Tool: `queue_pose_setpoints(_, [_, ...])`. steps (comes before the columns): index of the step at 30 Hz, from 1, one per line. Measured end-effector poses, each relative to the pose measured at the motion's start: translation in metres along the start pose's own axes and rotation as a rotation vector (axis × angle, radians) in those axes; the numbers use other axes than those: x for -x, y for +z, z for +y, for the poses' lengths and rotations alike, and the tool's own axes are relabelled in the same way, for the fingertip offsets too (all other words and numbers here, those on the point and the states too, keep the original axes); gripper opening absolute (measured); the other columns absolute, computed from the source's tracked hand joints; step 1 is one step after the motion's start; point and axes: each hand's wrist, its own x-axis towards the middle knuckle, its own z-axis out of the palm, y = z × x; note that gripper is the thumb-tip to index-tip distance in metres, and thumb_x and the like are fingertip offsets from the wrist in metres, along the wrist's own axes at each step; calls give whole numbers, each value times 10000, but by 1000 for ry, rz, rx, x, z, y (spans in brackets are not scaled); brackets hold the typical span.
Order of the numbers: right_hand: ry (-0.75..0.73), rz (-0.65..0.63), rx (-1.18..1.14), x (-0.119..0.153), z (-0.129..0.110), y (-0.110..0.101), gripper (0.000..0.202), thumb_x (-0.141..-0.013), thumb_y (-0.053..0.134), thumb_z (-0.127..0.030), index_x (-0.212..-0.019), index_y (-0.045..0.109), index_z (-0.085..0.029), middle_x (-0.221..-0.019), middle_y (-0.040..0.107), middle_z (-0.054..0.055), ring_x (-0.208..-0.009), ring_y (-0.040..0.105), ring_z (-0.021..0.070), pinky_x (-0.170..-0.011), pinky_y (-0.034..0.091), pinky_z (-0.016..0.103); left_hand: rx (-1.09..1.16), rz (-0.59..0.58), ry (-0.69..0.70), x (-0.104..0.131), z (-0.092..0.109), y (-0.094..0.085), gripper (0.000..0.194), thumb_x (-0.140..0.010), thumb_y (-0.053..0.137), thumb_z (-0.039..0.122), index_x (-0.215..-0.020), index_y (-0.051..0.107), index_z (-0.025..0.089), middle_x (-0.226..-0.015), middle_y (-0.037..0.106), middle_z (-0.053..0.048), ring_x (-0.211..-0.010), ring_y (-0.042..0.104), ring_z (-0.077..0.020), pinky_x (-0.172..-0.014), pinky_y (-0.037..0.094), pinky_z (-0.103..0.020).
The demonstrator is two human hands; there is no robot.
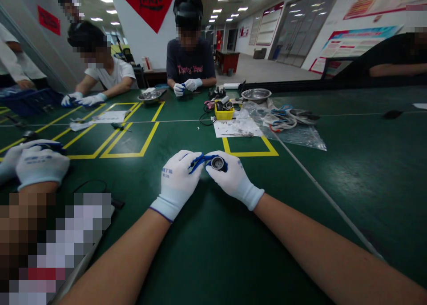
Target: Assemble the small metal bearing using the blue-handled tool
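Both my hands wear white gloves with blue palms and meet above the green table. My right hand point(231, 177) is closed around a small dark cylindrical part point(218, 163), its round, grey-rimmed end turned up towards me. Inside the rim it looks dark with small details too fine to make out. My left hand point(182, 176) is just to the left, thumb and fingers pressed together, the fingertips touching or nearly touching those of my right hand. Whatever the left fingers pinch, if anything, is hidden.
Farther back stand a yellow bin point(224, 114) of parts, a metal bowl point(256, 94) and a plastic bag point(310, 136) beside bundled cables point(290, 117). A co-worker's gloved hands point(42, 162) are close on the left. Two more people work across the green table point(213, 251).
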Motion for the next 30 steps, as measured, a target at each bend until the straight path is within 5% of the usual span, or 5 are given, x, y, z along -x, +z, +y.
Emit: queue_pose_setpoints(30, [-33,14,-24,1,-1,1,192,-833,636,-208,-996,737,-198,-980,804,77,-936,767,259,-884,617,429,35,-63,-53,-2,0,-2,141,-909,708,196,-1032,776,184,-983,774,-72,-895,743,-224,-854,615,-353])
